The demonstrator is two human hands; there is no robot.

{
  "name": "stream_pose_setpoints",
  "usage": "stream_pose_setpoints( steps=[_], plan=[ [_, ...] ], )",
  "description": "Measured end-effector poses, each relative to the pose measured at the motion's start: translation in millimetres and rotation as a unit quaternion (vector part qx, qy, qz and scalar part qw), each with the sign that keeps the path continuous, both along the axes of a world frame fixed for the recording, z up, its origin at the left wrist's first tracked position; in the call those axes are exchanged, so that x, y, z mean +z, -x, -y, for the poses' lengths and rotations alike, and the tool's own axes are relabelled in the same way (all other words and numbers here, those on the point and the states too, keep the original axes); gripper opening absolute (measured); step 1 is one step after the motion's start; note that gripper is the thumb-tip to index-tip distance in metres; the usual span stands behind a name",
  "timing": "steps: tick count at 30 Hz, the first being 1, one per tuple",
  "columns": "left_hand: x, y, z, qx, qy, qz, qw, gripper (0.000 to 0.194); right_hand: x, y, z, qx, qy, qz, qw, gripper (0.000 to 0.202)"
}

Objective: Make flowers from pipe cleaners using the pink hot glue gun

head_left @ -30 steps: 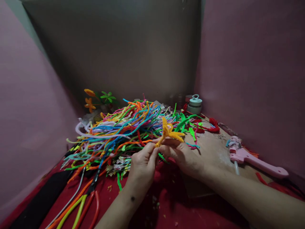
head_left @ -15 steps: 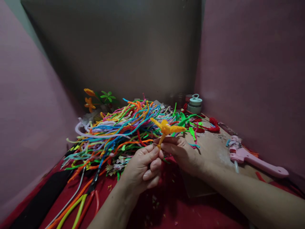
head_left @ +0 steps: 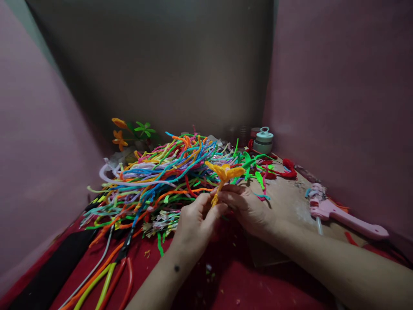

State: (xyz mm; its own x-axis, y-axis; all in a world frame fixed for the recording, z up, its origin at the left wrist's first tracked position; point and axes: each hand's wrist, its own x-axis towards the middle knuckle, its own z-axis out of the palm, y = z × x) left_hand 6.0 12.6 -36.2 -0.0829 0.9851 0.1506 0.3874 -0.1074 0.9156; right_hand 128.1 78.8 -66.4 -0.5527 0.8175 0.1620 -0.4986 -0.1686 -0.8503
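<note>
A yellow-orange pipe-cleaner flower (head_left: 225, 173) stands upright between my hands, its petals spread above a twisted stem. My left hand (head_left: 196, 219) is closed around the lower end of that stem, thumb and fingers pinched together. From the other side, my right hand (head_left: 247, 206) pinches the stem just below the petals, its fingertips partly hidden behind the flower. Right behind the hands lies a big tangled heap of coloured pipe cleaners (head_left: 155, 172).
A pink hot glue gun (head_left: 351, 218) lies on a tan board (head_left: 290, 202) at the right. Pliers with red handles (head_left: 129, 275) rest at the left front on red cloth. Finished pipe-cleaner flowers (head_left: 120, 140) stand at the back left, a pale green jar (head_left: 263, 141) at the back right.
My left hand has turned, so its back faces up more and its thumb points along the stem. The flower has tilted slightly, and its petals look more cupped.
</note>
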Motion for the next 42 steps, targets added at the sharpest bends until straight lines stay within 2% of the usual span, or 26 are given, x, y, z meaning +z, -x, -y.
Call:
stream_pose_setpoints(
  steps=[2, 4, 6, 8, 13, 18, 22, 27, 31, 34, 36, 38, 40, 42],
  plan=[
    [-5.0, 0, 0, 0.042, -0.079, -0.117, 0.989, 0.015, -1.9, 0, -1, -0.016, -0.002, 0.001, 1.0, 0.012],
    [-9.5, 0, 0, 0.061, -0.133, -0.191, 0.971, 0.013, -3.1, 0, 0, -0.032, -0.01, 0.007, 0.999, 0.012],
    [-11.6, 1, 0, 0.069, -0.16, -0.215, 0.961, 0.013, -2.6, 1, 1, -0.042, -0.019, 0.018, 0.999, 0.012],
    [-10.7, 1, -1, 0.073, -0.162, -0.201, 0.963, 0.014, -0.6, 1, 2, -0.041, -0.018, 0.022, 0.999, 0.012],
    [-2.3, 2, -1, 0.049, -0.072, -0.058, 0.995, 0.019, 3.9, 0, 4, -0.008, -0.056, 0.005, 0.998, 0.015],
    [5.0, 1, -2, 0.022, 0.03, 0.108, 0.993, 0.027, 3.9, -3, 2, 0.011, -0.091, 0.026, 0.995, 0.021],
    [7.5, 2, -1, -0.033, 0.099, 0.241, 0.965, 0.023, 7.6, -3, 3, 0.008, -0.089, 0.019, 0.996, 0.02],
    [3.4, 6, 0, -0.116, 0.143, 0.378, 0.908, 0.018, 6.1, -3, 3, 0.022, -0.067, -0.009, 0.997, 0.017],
    [1.6, 11, -1, -0.167, 0.174, 0.44, 0.865, 0.019, 3.4, -3, 3, 0.034, -0.044, -0.024, 0.998, 0.016],
    [2.4, 13, -1, -0.201, 0.19, 0.444, 0.852, 0.021, 5.2, -2, 5, 0.058, -0.04, -0.038, 0.997, 0.015],
    [3.7, 13, -1, -0.197, 0.194, 0.42, 0.864, 0.02, 5.9, -2, 5, 0.057, -0.028, -0.041, 0.997, 0.012],
    [4.6, 10, -1, -0.165, 0.18, 0.367, 0.898, 0.022, 5.4, -1, 5, 0.046, 0.001, -0.039, 0.998, 0.008],
    [3.9, 6, -1, -0.115, 0.142, 0.266, 0.946, 0.026, 4.5, 0, 5, 0.036, 0.025, -0.036, 0.998, 0.005],
    [0.4, 2, -1, -0.049, 0.071, 0.116, 0.989, 0.025, 4.1, 0, 4, 0.026, 0.034, -0.033, 0.999, 0.005]
  ],
)
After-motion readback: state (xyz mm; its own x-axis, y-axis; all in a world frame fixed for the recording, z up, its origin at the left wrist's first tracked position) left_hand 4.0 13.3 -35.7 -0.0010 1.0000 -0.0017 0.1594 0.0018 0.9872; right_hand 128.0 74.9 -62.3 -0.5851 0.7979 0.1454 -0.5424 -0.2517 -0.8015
